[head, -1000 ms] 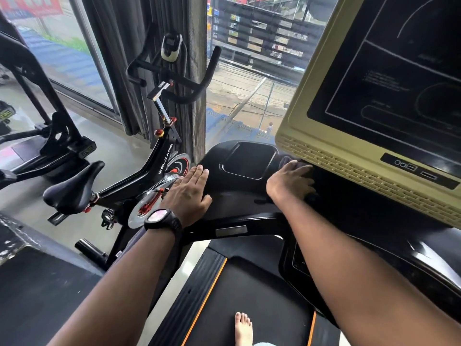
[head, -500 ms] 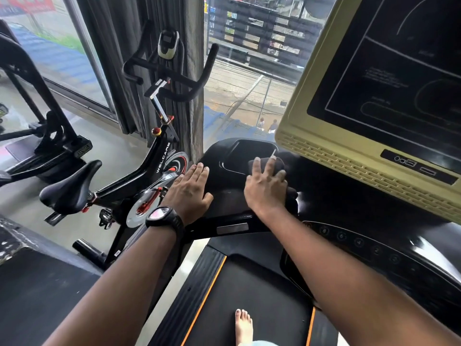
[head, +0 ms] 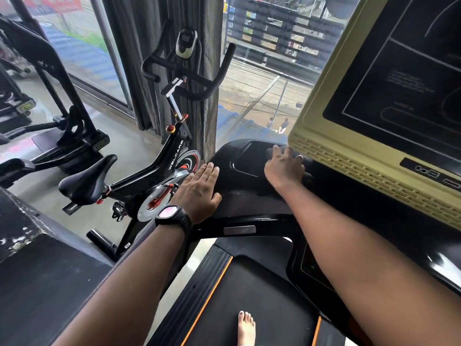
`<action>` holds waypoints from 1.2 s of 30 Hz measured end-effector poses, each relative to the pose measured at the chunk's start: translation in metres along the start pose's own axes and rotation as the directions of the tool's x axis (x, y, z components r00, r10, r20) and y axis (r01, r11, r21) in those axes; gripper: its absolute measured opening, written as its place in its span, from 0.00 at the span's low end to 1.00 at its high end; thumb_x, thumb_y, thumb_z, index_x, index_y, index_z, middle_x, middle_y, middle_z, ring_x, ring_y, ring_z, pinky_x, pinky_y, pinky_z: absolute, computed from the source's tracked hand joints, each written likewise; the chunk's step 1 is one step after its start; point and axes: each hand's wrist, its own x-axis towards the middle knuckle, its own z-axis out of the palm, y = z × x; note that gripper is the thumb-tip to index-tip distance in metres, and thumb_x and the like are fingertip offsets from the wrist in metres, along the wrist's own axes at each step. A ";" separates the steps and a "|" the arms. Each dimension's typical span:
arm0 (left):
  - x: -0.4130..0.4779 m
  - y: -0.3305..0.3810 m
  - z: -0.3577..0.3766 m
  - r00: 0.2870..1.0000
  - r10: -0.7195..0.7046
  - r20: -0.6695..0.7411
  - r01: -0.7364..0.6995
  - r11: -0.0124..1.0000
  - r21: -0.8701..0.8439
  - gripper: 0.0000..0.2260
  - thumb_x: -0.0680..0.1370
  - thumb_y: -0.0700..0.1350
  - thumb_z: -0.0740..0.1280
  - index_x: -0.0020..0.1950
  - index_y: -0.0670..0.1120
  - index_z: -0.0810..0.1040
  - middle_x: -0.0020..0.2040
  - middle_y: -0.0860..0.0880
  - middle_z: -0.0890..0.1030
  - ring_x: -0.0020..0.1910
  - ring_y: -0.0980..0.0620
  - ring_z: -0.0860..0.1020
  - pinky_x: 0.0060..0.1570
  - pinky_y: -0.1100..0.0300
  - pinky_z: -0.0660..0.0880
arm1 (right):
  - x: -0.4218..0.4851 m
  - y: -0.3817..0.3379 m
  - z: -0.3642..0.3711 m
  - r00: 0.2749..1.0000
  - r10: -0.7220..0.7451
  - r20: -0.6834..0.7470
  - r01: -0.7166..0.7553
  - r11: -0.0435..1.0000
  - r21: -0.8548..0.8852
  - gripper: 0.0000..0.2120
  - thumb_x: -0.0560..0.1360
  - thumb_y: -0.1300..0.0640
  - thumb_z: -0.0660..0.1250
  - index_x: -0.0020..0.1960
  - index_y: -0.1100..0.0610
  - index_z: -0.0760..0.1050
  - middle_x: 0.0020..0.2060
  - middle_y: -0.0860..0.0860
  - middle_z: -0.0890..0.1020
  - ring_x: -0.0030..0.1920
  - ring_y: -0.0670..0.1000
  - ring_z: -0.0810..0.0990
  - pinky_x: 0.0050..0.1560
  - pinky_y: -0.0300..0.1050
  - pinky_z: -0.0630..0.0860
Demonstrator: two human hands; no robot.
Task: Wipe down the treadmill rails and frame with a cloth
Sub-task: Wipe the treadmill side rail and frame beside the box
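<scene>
The console deck is carrying the flat left hand and, farther right, the cloth under the right hand.

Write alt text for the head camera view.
The right hand presses a dark cloth on the black treadmill console by a gold-framed screen; the left hand lies flat on the console. A spin bike stands to the left, and a bare foot is on the belt.

A single wide-angle view is given from the head, aimed forward and down, close over the treadmill console; its edges seem lens-bent.
</scene>
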 end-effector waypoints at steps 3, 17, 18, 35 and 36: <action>0.000 0.000 0.001 1.000 -0.003 -0.011 0.003 1.000 0.013 0.32 0.80 0.52 0.59 0.81 0.46 0.53 0.82 0.47 0.53 0.81 0.52 0.49 0.78 0.51 0.51 | 0.001 -0.009 0.003 0.997 -0.059 -0.043 0.054 0.993 -0.110 0.24 0.82 0.55 0.56 0.78 0.54 0.62 0.78 0.60 0.62 0.68 0.67 0.69 0.65 0.61 0.72; 0.000 -0.001 -0.003 1.000 0.006 -0.022 -0.006 1.000 0.006 0.32 0.80 0.53 0.60 0.81 0.47 0.53 0.82 0.48 0.53 0.80 0.54 0.50 0.78 0.53 0.52 | 0.046 -0.034 0.001 0.987 -0.093 0.131 0.115 0.979 -0.168 0.41 0.78 0.50 0.67 0.82 0.57 0.49 0.82 0.57 0.48 0.76 0.70 0.59 0.66 0.65 0.73; 0.001 -0.002 -0.003 1.000 0.007 -0.022 -0.007 1.000 0.006 0.32 0.80 0.53 0.60 0.81 0.47 0.53 0.82 0.49 0.53 0.80 0.54 0.50 0.78 0.53 0.52 | 0.046 -0.035 0.003 0.986 -0.091 0.139 0.118 0.972 -0.201 0.43 0.77 0.51 0.69 0.82 0.58 0.47 0.82 0.58 0.47 0.77 0.71 0.58 0.65 0.65 0.73; 0.000 0.000 -0.004 1.000 -0.010 -0.020 0.010 0.999 -0.032 0.32 0.79 0.53 0.61 0.81 0.47 0.55 0.81 0.48 0.55 0.80 0.53 0.51 0.78 0.51 0.54 | -0.016 -0.062 -0.023 0.954 -0.137 0.267 0.012 0.907 0.421 0.31 0.75 0.49 0.66 0.76 0.54 0.64 0.73 0.58 0.69 0.69 0.63 0.72 0.65 0.55 0.70; 0.000 0.000 -0.004 1.000 -0.012 -0.021 0.011 0.999 -0.032 0.32 0.79 0.53 0.61 0.81 0.47 0.55 0.81 0.48 0.55 0.80 0.53 0.52 0.78 0.51 0.55 | -0.017 -0.062 -0.022 0.935 -0.150 0.323 0.029 0.936 0.351 0.37 0.73 0.44 0.68 0.78 0.54 0.61 0.76 0.58 0.65 0.71 0.64 0.71 0.66 0.56 0.70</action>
